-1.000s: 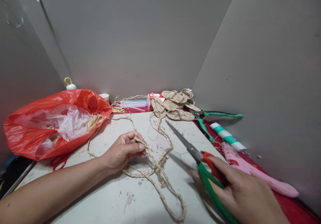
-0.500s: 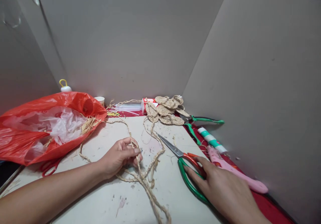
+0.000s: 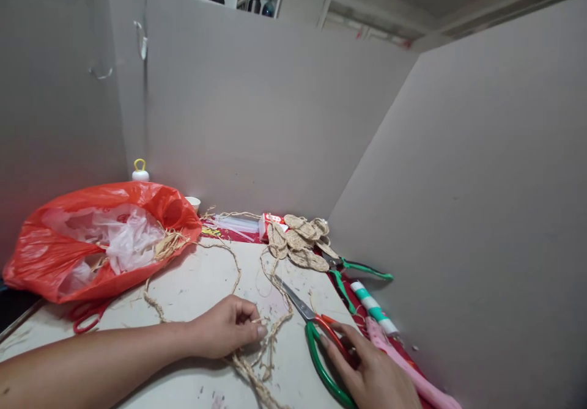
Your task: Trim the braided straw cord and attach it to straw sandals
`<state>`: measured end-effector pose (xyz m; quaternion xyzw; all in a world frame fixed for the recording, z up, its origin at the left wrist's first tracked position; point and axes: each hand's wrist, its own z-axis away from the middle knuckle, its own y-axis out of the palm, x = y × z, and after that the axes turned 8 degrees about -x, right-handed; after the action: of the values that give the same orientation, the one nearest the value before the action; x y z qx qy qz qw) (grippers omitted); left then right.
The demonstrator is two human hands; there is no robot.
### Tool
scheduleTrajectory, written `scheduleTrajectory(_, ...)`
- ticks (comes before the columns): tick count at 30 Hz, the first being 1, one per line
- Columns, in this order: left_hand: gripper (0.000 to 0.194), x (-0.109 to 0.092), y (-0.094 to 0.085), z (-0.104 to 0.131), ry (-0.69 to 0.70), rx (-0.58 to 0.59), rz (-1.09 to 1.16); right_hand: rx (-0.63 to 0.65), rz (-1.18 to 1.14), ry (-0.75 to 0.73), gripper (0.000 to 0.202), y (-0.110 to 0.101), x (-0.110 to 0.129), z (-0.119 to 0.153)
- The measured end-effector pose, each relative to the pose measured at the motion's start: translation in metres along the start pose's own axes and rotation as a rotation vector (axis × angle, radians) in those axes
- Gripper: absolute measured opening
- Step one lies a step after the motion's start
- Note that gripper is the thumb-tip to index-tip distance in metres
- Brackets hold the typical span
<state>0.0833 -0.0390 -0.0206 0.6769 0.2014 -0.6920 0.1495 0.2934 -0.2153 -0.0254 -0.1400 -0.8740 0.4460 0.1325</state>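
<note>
My left hand [image 3: 236,329] is closed in a pinch on the braided straw cord [image 3: 250,369], over the middle of the white board [image 3: 192,302]. A short end of cord shows at its fingertips; the rest of the grip is hidden. My right hand [image 3: 367,363] holds the scissors [image 3: 324,329] by their green and orange handles. Their blades look closed and point away to the upper left, the tip close to a strand of the cord. Several woven straw ovals [image 3: 305,259] are piled at the back edge of the board.
At left sits a red plastic bag [image 3: 110,192] with straw inside, beside red-handled scissors [image 3: 89,316]. Green-handled pliers [image 3: 364,268], a striped roll [image 3: 373,308] and a pink tool [image 3: 408,363] lie along the right. Grey panels [image 3: 257,115] enclose the back and sides.
The view has tilted up, showing shelves beyond the panel. My left hand has moved lower and turned, its fingers more curled. My right hand stays on the scissors.
</note>
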Motion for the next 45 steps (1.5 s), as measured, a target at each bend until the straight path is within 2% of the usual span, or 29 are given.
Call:
scheduleTrajectory(6, 0.028, 0.006, 0.003, 0.006, 0.184, 0.009, -0.302, -0.088, 0.059, -0.026, 0.031, 0.012, -0.017, -0.002)
scheduleTrajectory(11, 0.019, 0.013, 0.003, 0.008, 0.405, 0.039, -0.583, 0.009, 0.117, 0.095, 0.041, 0.021, -0.027, -0.004)
scheduleTrajectory(14, 0.017, 0.014, 0.002, 0.009, 0.508, 0.062, -0.71, 0.072, 0.074, 0.133, 0.042, 0.02, -0.024, -0.005)
scheduleTrajectory(23, 0.016, 0.016, 0.003, 0.015, 0.739, 0.04, -0.999, 0.177, -0.097, -0.019, 0.035, 0.003, -0.002, -0.006)
scheduleTrajectory(28, 0.018, 0.013, 0.007, 0.023, 0.747, -0.017, -1.168, 0.21, -0.087, -0.049, 0.034, 0.0, 0.002, -0.005)
scheduleTrajectory(34, 0.022, 0.009, 0.014, 0.026, 0.691, -0.084, -1.253, 0.177, -0.059, -0.074, 0.033, -0.011, -0.005, -0.003)
scheduleTrajectory(40, 0.022, 0.006, 0.011, 0.028, 0.745, -0.012, -1.281, 0.094, 0.002, -0.05, 0.038, -0.013, -0.016, -0.004)
scheduleTrajectory(45, 0.021, 0.006, 0.006, 0.032, 0.813, 0.019, -1.287, 0.15, -0.008, -0.024, 0.037, -0.009, -0.016, -0.005)
